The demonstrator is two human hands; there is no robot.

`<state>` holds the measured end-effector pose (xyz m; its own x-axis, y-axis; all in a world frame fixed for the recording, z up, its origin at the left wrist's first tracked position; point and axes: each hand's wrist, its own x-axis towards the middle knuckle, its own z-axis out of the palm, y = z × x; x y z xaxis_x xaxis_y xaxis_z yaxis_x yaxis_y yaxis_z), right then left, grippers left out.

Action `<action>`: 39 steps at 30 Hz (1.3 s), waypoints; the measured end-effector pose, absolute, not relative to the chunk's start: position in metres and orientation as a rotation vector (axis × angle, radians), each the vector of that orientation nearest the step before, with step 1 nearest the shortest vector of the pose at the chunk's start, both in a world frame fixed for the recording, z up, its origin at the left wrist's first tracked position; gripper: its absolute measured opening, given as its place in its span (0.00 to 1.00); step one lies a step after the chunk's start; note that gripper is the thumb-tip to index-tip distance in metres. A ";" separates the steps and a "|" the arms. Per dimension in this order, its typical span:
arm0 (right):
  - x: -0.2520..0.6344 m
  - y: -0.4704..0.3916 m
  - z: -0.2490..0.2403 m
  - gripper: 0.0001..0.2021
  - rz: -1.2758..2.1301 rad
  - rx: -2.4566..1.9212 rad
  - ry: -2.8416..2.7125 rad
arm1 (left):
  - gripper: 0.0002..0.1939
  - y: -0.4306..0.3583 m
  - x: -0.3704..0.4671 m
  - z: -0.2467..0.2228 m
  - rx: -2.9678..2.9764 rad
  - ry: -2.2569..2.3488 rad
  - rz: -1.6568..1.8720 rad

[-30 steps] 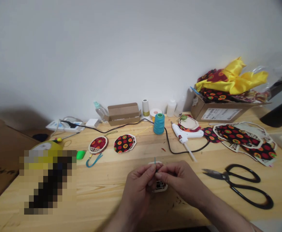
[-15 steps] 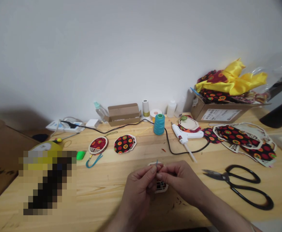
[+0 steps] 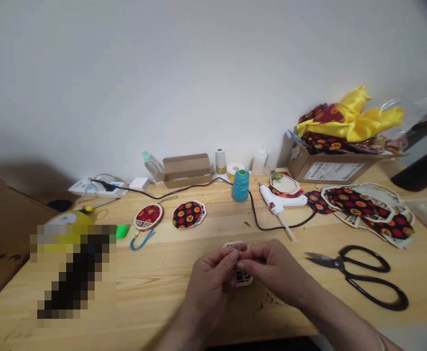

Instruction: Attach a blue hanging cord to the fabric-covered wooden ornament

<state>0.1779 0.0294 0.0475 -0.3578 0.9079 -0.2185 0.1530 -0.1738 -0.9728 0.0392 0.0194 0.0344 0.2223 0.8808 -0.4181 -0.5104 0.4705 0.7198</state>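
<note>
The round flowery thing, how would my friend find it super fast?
On the wooden table, look left of the teal thread cone. Past the eight-sided flowery piece lies the round flowery thing. Unlike that neighbour, it's rounded and has a teal cord at its near edge.

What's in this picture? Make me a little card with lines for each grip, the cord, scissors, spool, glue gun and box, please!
Left grip: fingertips pinched together at the blue cord
Right grip: fingertips pinched there too, meeting the left
Cord: small tip showing; the rest is hidden
Scissors: black handles, lying right of both grips
Spool: blue, upright
Glue gun: white, lying right of the spool
Box: brown, heaped with yellow and patterned cloth
</note>
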 end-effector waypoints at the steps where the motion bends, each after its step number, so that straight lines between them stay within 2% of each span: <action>1: 0.178 0.029 0.048 0.08 1.585 -1.250 -1.479 | 0.06 0.019 0.039 0.035 0.497 0.918 1.018; 6: 0.184 0.026 0.058 0.07 1.524 -1.336 -1.508 | 0.04 0.018 0.039 0.038 0.521 1.002 1.060; 11: 0.195 0.029 0.067 0.09 1.069 -1.443 -1.487 | 0.06 0.019 0.038 0.040 0.580 1.022 1.059; 19: 0.186 0.032 0.065 0.06 1.486 -1.285 -1.250 | 0.06 0.019 0.038 0.044 0.888 1.022 1.030; 24: 0.185 0.031 0.066 0.04 1.406 -1.272 -1.269 | 0.07 0.017 0.039 0.046 0.961 1.040 0.978; 28: 0.186 0.031 0.072 0.07 1.267 -1.297 -1.401 | 0.09 0.015 0.040 0.048 0.995 1.044 0.903; 34: 0.198 0.033 0.080 0.06 1.117 -1.338 -1.379 | 0.07 0.016 0.037 0.053 1.112 1.084 0.925; 36: 0.203 0.032 0.084 0.07 1.151 -1.292 -1.278 | 0.08 0.018 0.035 0.053 1.230 1.083 0.932; 39: 0.206 0.029 0.095 0.08 1.382 -1.111 -1.102 | 0.09 0.021 0.033 0.050 1.396 1.094 0.970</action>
